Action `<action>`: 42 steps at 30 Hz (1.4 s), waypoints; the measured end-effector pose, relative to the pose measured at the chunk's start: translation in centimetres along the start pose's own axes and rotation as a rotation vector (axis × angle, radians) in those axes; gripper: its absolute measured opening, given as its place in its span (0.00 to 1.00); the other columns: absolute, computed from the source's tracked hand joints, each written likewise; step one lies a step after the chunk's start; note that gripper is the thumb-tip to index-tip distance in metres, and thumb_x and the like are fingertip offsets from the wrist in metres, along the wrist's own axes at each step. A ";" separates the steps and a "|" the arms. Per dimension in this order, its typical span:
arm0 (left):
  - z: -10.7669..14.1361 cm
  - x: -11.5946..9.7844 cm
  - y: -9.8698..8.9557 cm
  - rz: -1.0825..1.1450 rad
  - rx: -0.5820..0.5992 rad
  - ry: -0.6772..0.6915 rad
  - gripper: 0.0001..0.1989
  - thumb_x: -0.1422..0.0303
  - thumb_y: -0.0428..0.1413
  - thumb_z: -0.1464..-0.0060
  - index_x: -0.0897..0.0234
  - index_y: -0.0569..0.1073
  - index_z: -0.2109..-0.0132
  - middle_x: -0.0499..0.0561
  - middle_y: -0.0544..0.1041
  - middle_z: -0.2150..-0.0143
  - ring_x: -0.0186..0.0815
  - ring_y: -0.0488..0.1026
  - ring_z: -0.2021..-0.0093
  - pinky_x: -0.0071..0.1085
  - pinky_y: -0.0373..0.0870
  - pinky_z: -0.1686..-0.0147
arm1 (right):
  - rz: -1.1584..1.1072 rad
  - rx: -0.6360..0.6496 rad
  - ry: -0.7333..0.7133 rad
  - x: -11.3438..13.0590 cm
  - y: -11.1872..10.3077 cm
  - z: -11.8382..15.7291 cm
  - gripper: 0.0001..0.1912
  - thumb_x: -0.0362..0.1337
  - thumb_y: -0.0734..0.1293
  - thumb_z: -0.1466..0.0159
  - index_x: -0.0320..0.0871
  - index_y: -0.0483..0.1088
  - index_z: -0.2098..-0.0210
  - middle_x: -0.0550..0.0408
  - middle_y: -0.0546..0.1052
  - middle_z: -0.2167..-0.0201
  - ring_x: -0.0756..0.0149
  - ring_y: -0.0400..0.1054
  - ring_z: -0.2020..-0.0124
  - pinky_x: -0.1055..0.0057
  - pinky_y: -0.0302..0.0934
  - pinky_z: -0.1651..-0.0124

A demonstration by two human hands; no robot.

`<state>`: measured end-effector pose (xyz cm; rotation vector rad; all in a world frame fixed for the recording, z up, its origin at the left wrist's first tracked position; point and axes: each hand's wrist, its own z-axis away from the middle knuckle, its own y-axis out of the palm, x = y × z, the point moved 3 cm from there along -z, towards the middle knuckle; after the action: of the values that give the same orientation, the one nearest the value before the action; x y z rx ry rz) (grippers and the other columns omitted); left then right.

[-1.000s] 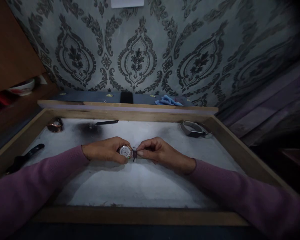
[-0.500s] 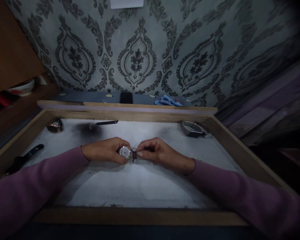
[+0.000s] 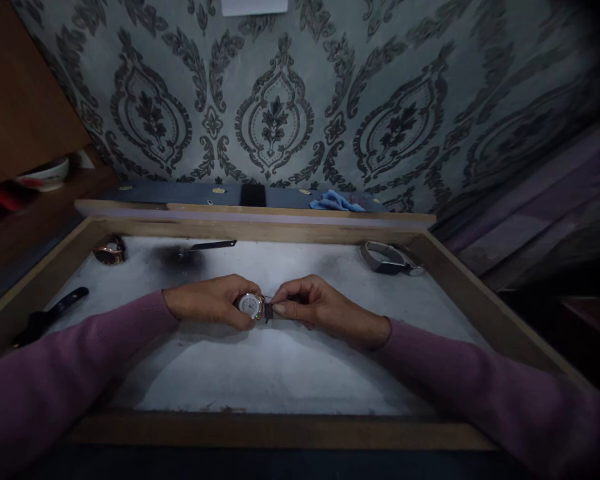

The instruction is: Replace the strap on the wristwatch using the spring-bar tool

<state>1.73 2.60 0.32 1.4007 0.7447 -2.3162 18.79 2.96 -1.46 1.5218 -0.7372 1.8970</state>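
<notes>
Over the middle of a wood-rimmed white tray, my left hand [image 3: 217,301] grips a wristwatch [image 3: 251,305] by its case, thumb and fingers on either side. The watch has a pale round dial, facing up, and a gold-toned edge. My right hand [image 3: 313,303] pinches a short dark watch strap [image 3: 269,311] at the right side of the case. Whether the strap is joined to the case I cannot tell. A thin pin-like line shows just above the strap, by the right fingertips.
A rose-gold watch [image 3: 110,251] lies at the tray's back left, near a dark strap [image 3: 65,305]. A dark blade [image 3: 214,245] rests toward the back. Silver-toned watches [image 3: 385,258] lie back right. Behind the wooden rim [image 3: 260,217] is a blue cloth [image 3: 336,201].
Both hands keep nearly the same place and grip. The watch dial has tilted very slightly; nothing else visibly differs.
</notes>
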 end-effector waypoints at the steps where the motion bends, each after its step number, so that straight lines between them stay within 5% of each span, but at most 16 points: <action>1: 0.0 0.0 0.0 -0.003 -0.002 0.000 0.07 0.70 0.55 0.58 0.65 0.66 0.68 0.41 0.62 0.75 0.28 0.57 0.74 0.25 0.54 0.75 | -0.003 0.000 -0.004 0.0 0.0 0.0 0.14 0.45 0.72 0.45 0.38 0.74 0.71 0.63 0.67 0.81 0.81 0.50 0.84 0.79 0.44 0.83; 33: 0.1 -0.1 0.1 0.005 -0.039 0.009 0.06 0.71 0.54 0.57 0.65 0.64 0.70 0.41 0.61 0.76 0.27 0.57 0.75 0.26 0.53 0.75 | -0.033 -0.101 -0.027 0.0 -0.1 0.2 0.11 0.42 0.71 0.44 0.38 0.73 0.71 0.69 0.59 0.89 0.81 0.46 0.87 0.77 0.37 0.85; 42: 0.1 -0.4 0.3 -0.010 -0.066 -0.002 0.05 0.70 0.53 0.57 0.64 0.63 0.70 0.41 0.60 0.77 0.27 0.56 0.76 0.26 0.53 0.77 | -0.072 -0.148 -0.025 -0.3 -0.1 0.0 0.11 0.41 0.72 0.45 0.38 0.75 0.70 0.67 0.63 0.87 0.81 0.47 0.87 0.77 0.38 0.84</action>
<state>1.99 2.36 0.59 1.3695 0.8217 -2.2786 18.93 2.97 -1.73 1.4624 -0.8053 1.7340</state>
